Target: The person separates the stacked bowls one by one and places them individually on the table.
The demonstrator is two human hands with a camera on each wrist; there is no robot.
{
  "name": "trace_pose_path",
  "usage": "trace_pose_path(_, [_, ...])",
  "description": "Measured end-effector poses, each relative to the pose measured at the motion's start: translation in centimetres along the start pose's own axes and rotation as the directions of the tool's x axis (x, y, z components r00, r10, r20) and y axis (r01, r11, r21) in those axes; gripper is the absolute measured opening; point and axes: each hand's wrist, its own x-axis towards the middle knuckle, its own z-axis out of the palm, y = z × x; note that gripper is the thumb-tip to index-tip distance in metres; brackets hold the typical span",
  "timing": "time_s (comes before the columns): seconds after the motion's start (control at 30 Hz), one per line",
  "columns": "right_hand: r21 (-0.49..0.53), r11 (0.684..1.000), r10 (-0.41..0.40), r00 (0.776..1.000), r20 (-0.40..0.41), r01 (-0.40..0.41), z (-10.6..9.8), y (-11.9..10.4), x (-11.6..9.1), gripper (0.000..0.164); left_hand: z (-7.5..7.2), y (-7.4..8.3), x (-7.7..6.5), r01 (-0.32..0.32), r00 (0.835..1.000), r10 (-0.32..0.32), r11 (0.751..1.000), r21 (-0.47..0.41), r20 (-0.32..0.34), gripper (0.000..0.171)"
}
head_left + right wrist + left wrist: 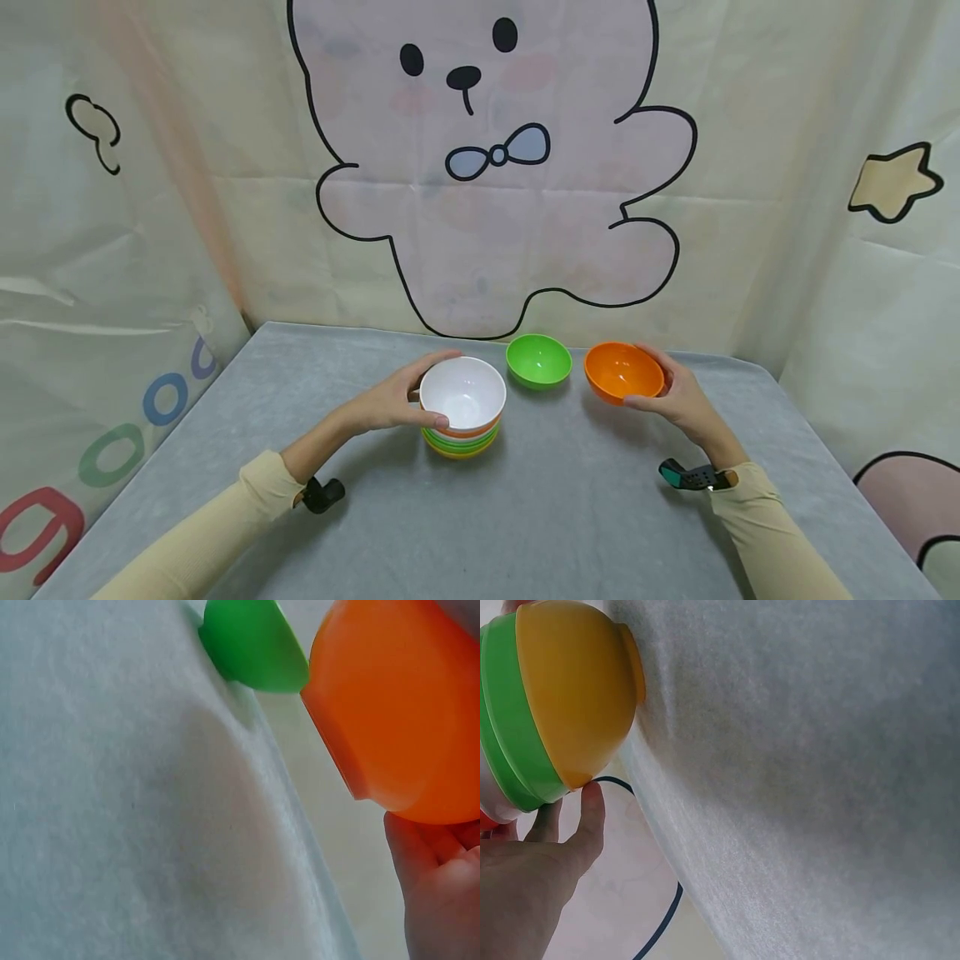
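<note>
Near the middle of the table, my left hand (390, 402) grips the side of a stack of nested bowls, thumb at the front and fingers behind. A white bowl (463, 392) tops the stack, above orange and green rims. In the left wrist view, the yellow bowl (577, 682) is lowest, beneath the green bowls (517, 735). My right hand (684, 402) holds an orange bowl (621, 368) by its right side, slightly tilted. The right wrist view has this bowl's base raised off the cloth. A green bowl (538, 360) stands upright between the stack and the orange bowl.
Grey cloth (540, 517) covers the table, whose far edge lies just behind the green bowl. A curtain with a bear drawing (480, 250) hangs behind, and printed sheets hang at both sides. Dark straps (693, 475) sit on both wrists.
</note>
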Motion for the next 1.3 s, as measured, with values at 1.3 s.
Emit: trace_pose_path(1.3, [-0.130,0.974,0.186,0.982,-0.020,-0.187,0.6,3.5,3.4,0.088,0.0,0.0,0.1,0.007,1.000,-0.007,1.000,0.006,0.003,0.090])
